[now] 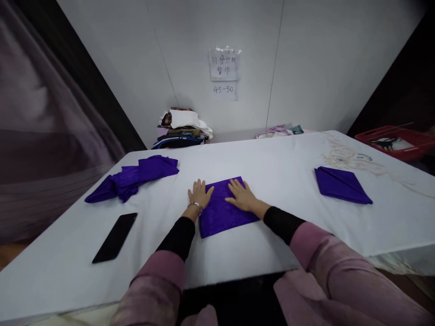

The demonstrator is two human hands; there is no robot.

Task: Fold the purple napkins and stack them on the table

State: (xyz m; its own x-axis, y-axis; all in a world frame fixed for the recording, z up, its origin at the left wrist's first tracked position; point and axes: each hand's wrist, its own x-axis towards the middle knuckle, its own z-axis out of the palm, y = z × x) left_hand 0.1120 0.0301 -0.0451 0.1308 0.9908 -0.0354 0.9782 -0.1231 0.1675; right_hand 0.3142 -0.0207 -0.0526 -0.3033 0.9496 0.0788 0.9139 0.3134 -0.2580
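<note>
A purple cloth [222, 210], folded into a flat, roughly square shape, lies on the white-covered table in front of me. My left hand [200, 195] rests flat at its upper left edge, fingers spread, partly on the tablecloth. Flat on the cloth's upper right part is my right hand [242, 195], its fingers apart too. Neither hand grips anything. Off to the right sits another folded purple cloth [343, 185] with a pointed corner. Several crumpled purple cloths [132, 177] are heaped at the left.
A black phone-like slab [115, 237] lies at the table's left front. Stacked clothes [183, 129] and a smaller fabric pile [278, 131] are by the wall behind the white table [285, 167]. Beyond the right edge is a red basket [404, 151]. Paper signs [224, 72] hang on the wall.
</note>
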